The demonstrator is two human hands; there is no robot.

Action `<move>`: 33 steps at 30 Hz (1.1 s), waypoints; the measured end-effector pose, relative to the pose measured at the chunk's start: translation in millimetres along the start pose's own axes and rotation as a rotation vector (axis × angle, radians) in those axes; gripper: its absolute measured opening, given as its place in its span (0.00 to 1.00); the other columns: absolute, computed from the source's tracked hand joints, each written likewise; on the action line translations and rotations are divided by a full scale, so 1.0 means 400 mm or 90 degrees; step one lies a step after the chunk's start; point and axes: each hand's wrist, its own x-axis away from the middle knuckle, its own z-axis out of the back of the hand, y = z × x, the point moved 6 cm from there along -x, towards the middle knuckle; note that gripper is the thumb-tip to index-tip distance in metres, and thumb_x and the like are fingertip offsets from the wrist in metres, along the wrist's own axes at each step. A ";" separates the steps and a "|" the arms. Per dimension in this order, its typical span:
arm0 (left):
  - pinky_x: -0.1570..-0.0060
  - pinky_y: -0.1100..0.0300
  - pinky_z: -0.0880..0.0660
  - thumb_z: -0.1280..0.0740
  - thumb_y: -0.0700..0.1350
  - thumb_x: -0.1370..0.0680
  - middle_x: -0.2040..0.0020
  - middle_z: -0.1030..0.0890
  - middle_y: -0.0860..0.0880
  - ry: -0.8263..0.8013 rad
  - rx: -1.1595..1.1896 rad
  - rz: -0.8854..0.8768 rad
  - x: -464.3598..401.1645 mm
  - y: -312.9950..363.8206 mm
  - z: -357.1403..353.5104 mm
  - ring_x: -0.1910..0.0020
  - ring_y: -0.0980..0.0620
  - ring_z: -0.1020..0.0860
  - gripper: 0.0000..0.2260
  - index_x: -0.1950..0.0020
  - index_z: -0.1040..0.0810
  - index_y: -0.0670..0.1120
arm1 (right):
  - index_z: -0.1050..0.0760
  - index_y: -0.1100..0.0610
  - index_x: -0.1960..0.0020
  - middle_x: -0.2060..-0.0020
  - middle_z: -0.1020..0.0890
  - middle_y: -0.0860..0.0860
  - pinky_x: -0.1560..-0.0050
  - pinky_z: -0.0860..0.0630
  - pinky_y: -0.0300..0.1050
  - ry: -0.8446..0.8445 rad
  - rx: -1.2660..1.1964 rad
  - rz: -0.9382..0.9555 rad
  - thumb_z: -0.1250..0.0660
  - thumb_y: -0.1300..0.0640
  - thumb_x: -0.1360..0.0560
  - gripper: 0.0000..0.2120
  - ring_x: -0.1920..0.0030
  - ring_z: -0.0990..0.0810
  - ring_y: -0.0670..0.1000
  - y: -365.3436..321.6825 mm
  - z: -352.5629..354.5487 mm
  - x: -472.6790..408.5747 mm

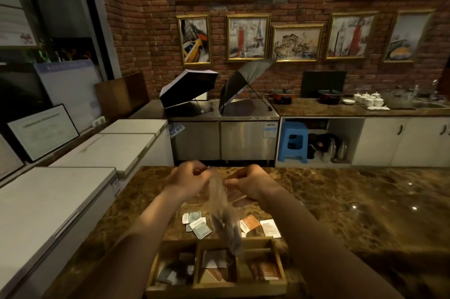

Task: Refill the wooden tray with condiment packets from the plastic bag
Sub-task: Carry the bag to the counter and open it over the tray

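head view — both hands (188,178) (250,183) raised, fingers pinched on plastic bag (225,216) top — above wooden tray (277,258)

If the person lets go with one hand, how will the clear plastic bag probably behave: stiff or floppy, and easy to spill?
The plastic bag is probably floppy: it hangs narrow and limp from the left hand and right hand. It seems bottom-heavy, with dark contents low down. Released on one side, it may swing above the wooden tray.
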 end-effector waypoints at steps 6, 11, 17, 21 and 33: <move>0.65 0.54 0.16 0.26 0.56 0.25 0.54 0.14 0.42 -0.106 0.266 0.146 0.023 0.019 -0.032 0.61 0.45 0.13 0.28 0.34 0.29 0.41 | 0.18 0.63 0.49 0.55 0.13 0.58 0.57 0.14 0.50 0.031 -0.076 0.017 0.27 0.62 0.24 0.06 0.58 0.13 0.52 -0.011 -0.031 -0.002; 0.61 0.51 0.16 0.25 0.43 0.25 0.52 0.17 0.41 -0.109 0.283 0.182 0.032 0.023 -0.040 0.57 0.44 0.14 0.20 0.46 0.37 0.45 | 0.17 0.66 0.46 0.57 0.14 0.52 0.63 0.17 0.42 0.025 -0.073 0.015 0.27 0.64 0.24 0.08 0.57 0.15 0.48 -0.007 -0.045 0.012; 0.65 0.55 0.19 0.29 0.38 0.24 0.54 0.15 0.42 -0.113 0.285 0.200 0.020 -0.005 -0.018 0.57 0.45 0.14 0.06 0.48 0.20 0.41 | 0.21 0.62 0.42 0.52 0.13 0.58 0.59 0.16 0.50 -0.003 -0.127 0.012 0.32 0.58 0.19 0.09 0.57 0.13 0.54 0.008 -0.014 0.032; 0.63 0.56 0.18 0.25 0.40 0.26 0.54 0.14 0.43 -0.138 0.261 0.173 0.022 0.006 -0.013 0.58 0.47 0.14 0.08 0.50 0.19 0.43 | 0.21 0.62 0.42 0.50 0.13 0.60 0.55 0.14 0.53 0.007 -0.137 0.003 0.30 0.56 0.21 0.11 0.53 0.12 0.58 0.000 -0.013 0.033; 0.63 0.58 0.18 0.23 0.37 0.29 0.55 0.14 0.44 -0.158 0.256 0.124 0.047 0.005 -0.024 0.60 0.50 0.14 0.09 0.50 0.17 0.43 | 0.18 0.62 0.46 0.51 0.14 0.61 0.66 0.17 0.46 -0.004 -0.156 -0.066 0.31 0.59 0.21 0.08 0.61 0.14 0.54 -0.012 -0.044 0.046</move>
